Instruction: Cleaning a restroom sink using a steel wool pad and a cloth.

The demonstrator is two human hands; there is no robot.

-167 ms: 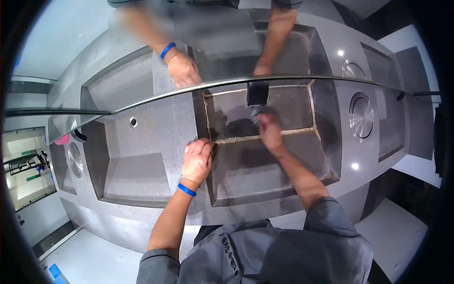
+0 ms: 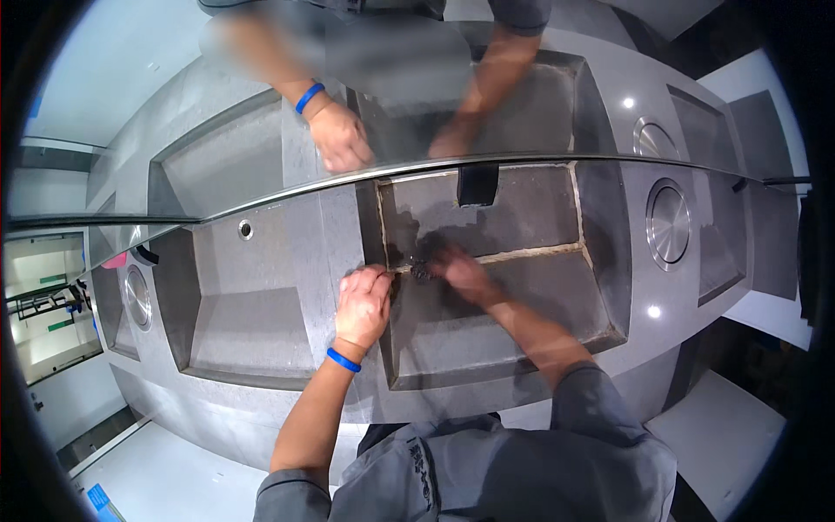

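Observation:
My right hand (image 2: 464, 272), blurred by motion, grips a dark, stringy metal scourer (image 2: 419, 270). The scourer presses near the left end of the pale, stained seam (image 2: 531, 252) that crosses the grey stone sink (image 2: 522, 300). My left hand (image 2: 362, 304) has its fingers bent over the sink's left rim, close to the scourer. A blue band (image 2: 344, 359) circles my left wrist. At the back of the sink a black faucet (image 2: 477, 184) juts out, and wet dark patches mark the stone below it.
Along the back a mirror (image 2: 287, 113) reflects the arms and sinks. Another grey basin (image 2: 248, 326) lies to the left, with a round drain hole (image 2: 245, 230) near it. Round steel lids (image 2: 667, 224) are set in the counter on either side.
My right hand has moved left and toward me with the scourer, from below the faucet to the seam's left end. My left hand stays on the rim.

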